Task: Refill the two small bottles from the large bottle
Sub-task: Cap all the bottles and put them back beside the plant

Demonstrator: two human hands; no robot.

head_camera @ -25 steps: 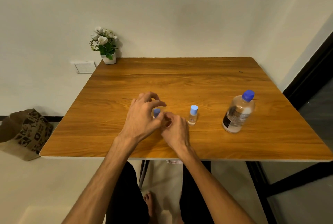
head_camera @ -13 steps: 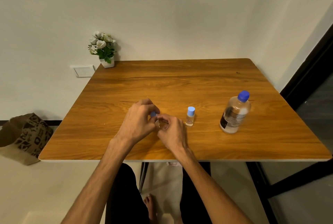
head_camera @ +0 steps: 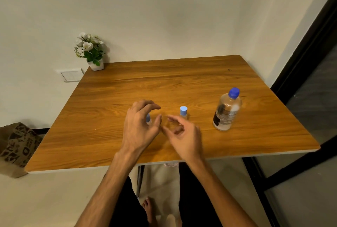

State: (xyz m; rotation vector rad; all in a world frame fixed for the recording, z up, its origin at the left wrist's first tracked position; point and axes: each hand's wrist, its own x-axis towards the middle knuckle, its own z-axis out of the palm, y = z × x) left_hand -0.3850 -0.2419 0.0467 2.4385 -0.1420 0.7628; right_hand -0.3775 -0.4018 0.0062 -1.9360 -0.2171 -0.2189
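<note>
Two small clear bottles with light blue caps stand on the wooden table (head_camera: 164, 84). One small bottle (head_camera: 148, 118) is mostly hidden behind my left hand (head_camera: 140, 126), which curves around it with the fingers spread; I see no fingertip touching it. The second small bottle (head_camera: 183, 111) stands just beyond my right hand (head_camera: 183, 134), which is blurred, with fingers apart and nothing in it. The large clear bottle (head_camera: 227, 112), with a dark blue cap on and a label, stands upright to the right of both hands.
A white pot of white flowers (head_camera: 90, 51) sits at the table's far left corner against the wall. A brown printed paper bag (head_camera: 17, 146) is on the floor at the left. A dark door frame (head_camera: 299, 73) runs along the right.
Both hands were pinched together on the left small bottle. Now the fingers have spread, the right hand has drawn away to the right, and the bottle stands behind my left hand.
</note>
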